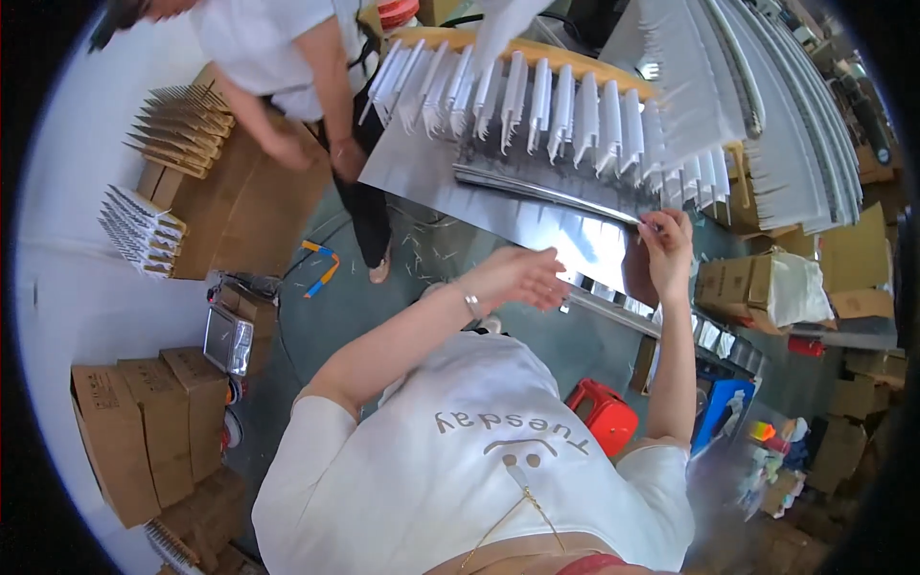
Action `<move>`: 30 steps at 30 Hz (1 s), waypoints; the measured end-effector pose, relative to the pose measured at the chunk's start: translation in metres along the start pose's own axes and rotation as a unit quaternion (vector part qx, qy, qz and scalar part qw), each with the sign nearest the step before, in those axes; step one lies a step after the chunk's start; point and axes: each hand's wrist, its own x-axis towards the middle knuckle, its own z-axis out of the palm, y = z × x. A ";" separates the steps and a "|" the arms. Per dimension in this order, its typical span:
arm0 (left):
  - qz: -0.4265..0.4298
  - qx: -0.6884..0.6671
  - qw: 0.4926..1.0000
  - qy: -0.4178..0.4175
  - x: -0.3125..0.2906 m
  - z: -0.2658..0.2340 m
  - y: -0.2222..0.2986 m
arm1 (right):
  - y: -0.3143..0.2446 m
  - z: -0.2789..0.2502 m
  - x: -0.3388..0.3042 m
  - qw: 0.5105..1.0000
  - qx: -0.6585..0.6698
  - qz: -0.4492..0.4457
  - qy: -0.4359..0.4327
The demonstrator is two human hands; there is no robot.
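Observation:
My right hand (668, 251) has its fingers closed at the right end of a long, thin shiny metal bar (546, 192), which lies across the work table. My left hand (522, 280) hovers at the table's near edge, fingers stretched out and holding nothing. Beneath the bar is a smooth reflective metal sheet (422, 172) that forms the table top. Just beyond the bar, a wooden rack (537, 48) carries a row of white folded strips (563, 110) with ragged lower ends. The hold of my right fingertips is partly hidden.
A co-worker (278, 57) in a white top stands at the far left. Large white fringed sheets (781, 115) hang at the right. Cardboard boxes (158, 431) stack at the left, with an open box (743, 287) at the right. A red stool (604, 417) stands beside me.

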 end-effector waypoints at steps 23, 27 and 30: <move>0.108 -0.136 0.973 0.150 0.043 -0.007 0.032 | -0.019 -0.025 -0.026 0.966 -0.140 -0.214 0.029; 0.147 -0.166 0.971 0.094 0.006 -0.009 0.017 | -0.052 -0.024 -0.066 0.969 -0.056 -0.239 0.035; 0.140 -0.180 0.973 0.028 -0.033 -0.026 0.014 | -0.088 -0.018 -0.093 0.962 -0.063 -0.261 0.042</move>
